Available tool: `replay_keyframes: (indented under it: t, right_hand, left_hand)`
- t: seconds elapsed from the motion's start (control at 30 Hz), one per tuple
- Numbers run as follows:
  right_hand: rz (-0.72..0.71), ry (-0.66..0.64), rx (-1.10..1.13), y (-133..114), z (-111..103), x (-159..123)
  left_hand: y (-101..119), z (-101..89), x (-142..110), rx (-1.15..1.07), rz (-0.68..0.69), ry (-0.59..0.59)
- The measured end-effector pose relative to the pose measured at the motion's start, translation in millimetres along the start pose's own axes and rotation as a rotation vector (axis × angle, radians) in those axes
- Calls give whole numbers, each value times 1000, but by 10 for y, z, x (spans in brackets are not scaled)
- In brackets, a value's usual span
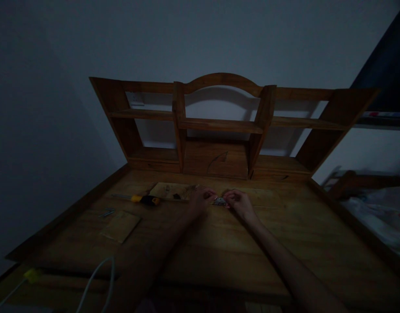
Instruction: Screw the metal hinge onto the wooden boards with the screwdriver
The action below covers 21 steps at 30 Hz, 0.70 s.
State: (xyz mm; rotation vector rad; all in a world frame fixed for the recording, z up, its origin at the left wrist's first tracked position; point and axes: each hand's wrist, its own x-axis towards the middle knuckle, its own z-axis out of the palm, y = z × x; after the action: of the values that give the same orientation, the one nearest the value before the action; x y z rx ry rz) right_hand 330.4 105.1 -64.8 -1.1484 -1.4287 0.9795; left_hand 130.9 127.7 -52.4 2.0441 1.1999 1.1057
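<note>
Both my arms reach forward over a wooden desk (284, 226) in dim light. My left hand (202, 198) and my right hand (238, 201) meet at a small shiny metal piece (219, 201) lying on the desk between them. The fingers of both hands are curled and pinch at that piece from either side. A thin wooden board (172, 191) lies just left of my left hand. What the metal piece is I cannot make out.
A yellow-and-black handled screwdriver (143, 199) lies left of the board. A small square wooden panel (120, 225) and small metal bits (107, 212) lie further left. A wooden shelf hutch (219, 126) stands at the back. A white cable (95, 278) crosses the near left.
</note>
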Motion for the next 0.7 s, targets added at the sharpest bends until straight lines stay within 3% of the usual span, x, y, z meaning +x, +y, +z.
replay_keyframes:
  t: [0.27,0.53,0.7]
  right_hand:
    - [-28,40,-89,21,-5,-2]
    - [-62,86,-234,-90,-12,-87]
    - [-118,228,-442,-134,-80,-112]
  left_hand:
    - [-27,-70,-15,411,274,-159]
    - [287,-119,-134,631,274,-284]
    - [289,-146,-213,571,312,-242]
